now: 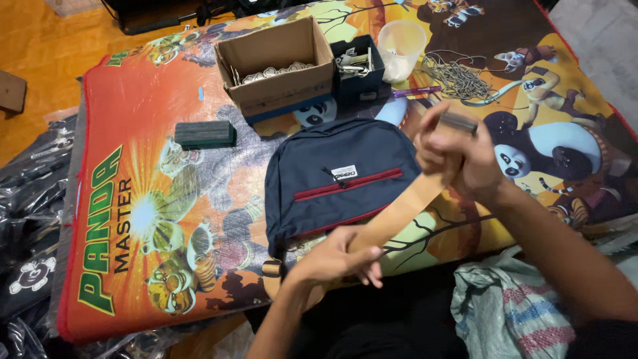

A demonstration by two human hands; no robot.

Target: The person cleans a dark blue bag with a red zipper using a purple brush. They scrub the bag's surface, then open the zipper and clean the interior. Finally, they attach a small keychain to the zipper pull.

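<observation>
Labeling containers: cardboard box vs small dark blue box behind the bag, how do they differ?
The cardboard box is brown, larger, and holds round silvery pieces along its back wall. The dark blue box is smaller, sits at its right side, and holds a jumble of metal hardware. Both are open-topped and lie on the cartoon mat.

A cartoon-printed mat (pixel 166 199) covered the surface. Directly on it lay a navy bag (pixel 332 176) near the middle, an open cardboard box (pixel 276 66) and a small dark box (pixel 359 66) side by side behind it, a clear plastic cup (pixel 401 48), a heap of metal chains (pixel 455 76) and a dark green block (pixel 205 134) to the left.
</observation>
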